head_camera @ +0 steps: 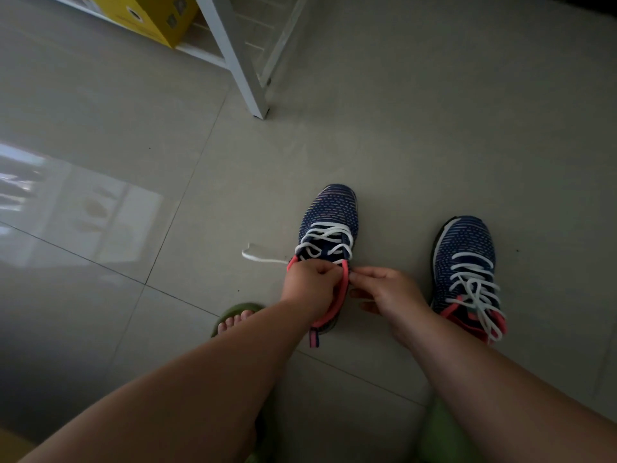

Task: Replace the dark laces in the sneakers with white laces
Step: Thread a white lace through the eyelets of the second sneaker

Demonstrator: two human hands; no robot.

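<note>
Two navy knit sneakers with pink collars stand on the tiled floor. The left sneaker (330, 215) carries a white lace (325, 240) through its eyelets, and one loose end (257, 255) trails out to the left on the floor. My left hand (309, 285) grips the sneaker's collar on the near left side. My right hand (387, 295) pinches at the pink collar edge on the right side, where the lace end is hidden by the fingers. The right sneaker (467, 262) stands apart to the right, laced in white with loose loops.
A white shelf leg (247, 78) stands on the floor behind the shoes, with a yellow box (150, 18) on its bottom shelf. My foot in a green slipper (233, 319) rests left of the near sneaker. Another green slipper (437, 432) shows at the bottom.
</note>
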